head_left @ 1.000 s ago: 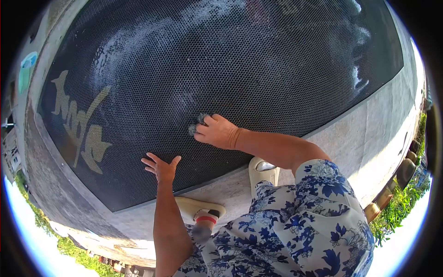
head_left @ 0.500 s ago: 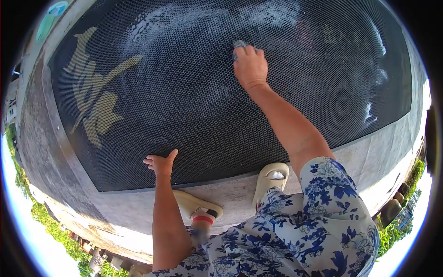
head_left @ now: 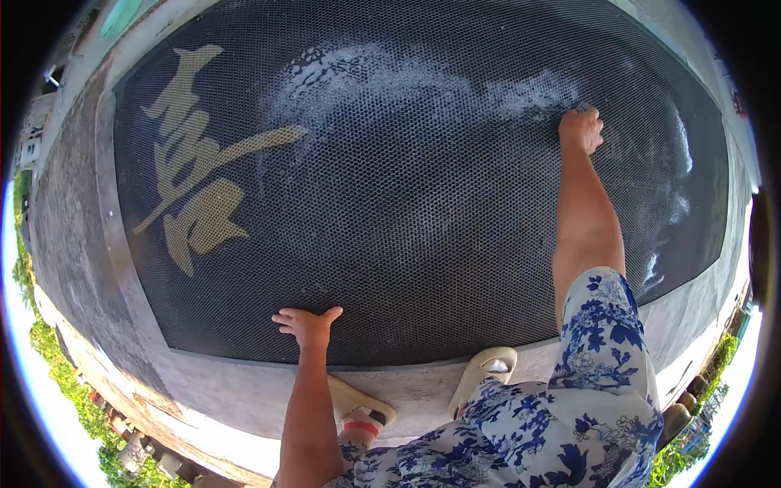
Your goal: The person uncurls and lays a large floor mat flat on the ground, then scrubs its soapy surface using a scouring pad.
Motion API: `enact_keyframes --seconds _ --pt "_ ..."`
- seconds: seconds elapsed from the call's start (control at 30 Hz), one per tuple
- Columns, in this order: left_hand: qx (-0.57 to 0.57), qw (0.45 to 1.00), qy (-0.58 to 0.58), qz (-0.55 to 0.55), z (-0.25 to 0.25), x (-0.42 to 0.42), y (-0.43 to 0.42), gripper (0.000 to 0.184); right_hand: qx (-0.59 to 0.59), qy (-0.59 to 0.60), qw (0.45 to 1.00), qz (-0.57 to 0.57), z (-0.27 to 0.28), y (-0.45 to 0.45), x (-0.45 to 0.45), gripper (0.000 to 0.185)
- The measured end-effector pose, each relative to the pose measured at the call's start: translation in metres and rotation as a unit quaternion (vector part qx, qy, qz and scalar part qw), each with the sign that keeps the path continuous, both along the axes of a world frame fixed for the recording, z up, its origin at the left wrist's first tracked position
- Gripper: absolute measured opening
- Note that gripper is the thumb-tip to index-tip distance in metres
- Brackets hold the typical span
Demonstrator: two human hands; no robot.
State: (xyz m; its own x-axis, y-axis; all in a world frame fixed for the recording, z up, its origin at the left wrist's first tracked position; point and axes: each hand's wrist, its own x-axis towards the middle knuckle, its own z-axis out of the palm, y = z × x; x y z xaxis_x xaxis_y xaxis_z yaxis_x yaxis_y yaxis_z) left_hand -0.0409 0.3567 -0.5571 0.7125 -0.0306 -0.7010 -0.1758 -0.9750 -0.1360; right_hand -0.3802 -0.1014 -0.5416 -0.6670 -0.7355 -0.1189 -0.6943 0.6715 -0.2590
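A large black mat (head_left: 366,268) with a honeycomb texture lies before me, a yellow character (head_left: 195,183) on its left part. White suds (head_left: 358,73) streak its far half, with another foamy patch (head_left: 533,91) just left of my right hand. My right hand (head_left: 581,130) reaches far out and presses on the mat, fingers curled over a grey scouring pad that is almost wholly hidden now. Close to the near edge, my left hand (head_left: 307,327) rests on the mat with fingers and thumb spread, holding nothing.
My feet in beige slippers (head_left: 484,374) stand on the concrete floor (head_left: 236,374) at the mat's near edge. More foam (head_left: 682,146) runs down the mat's right side. Greenery (head_left: 61,374) shows beyond the concrete at lower left.
My right hand has swept to the right across the mat with the scouring pad, which showed beyond its fingers earlier. My left hand stays spread on the mat; the view has shifted.
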Motion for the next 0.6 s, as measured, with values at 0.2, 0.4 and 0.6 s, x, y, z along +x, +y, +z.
enact_keyframes --seconds 0.2,0.4,0.6 --pt "0.028 0.998 0.010 -0.054 -0.005 -0.001 0.002 0.142 -0.101 -0.006 0.793 0.601 -0.029 0.113 0.202 0.027" --pt "0.037 0.998 0.025 -0.047 0.013 -0.004 -0.012 0.139 -0.132 -0.177 0.676 0.703 -0.007 0.134 0.260 0.030" --pt "0.047 0.997 0.021 -0.057 0.010 -0.003 -0.010 0.140 -0.091 -0.017 0.904 0.417 -0.030 -0.014 0.266 0.039"
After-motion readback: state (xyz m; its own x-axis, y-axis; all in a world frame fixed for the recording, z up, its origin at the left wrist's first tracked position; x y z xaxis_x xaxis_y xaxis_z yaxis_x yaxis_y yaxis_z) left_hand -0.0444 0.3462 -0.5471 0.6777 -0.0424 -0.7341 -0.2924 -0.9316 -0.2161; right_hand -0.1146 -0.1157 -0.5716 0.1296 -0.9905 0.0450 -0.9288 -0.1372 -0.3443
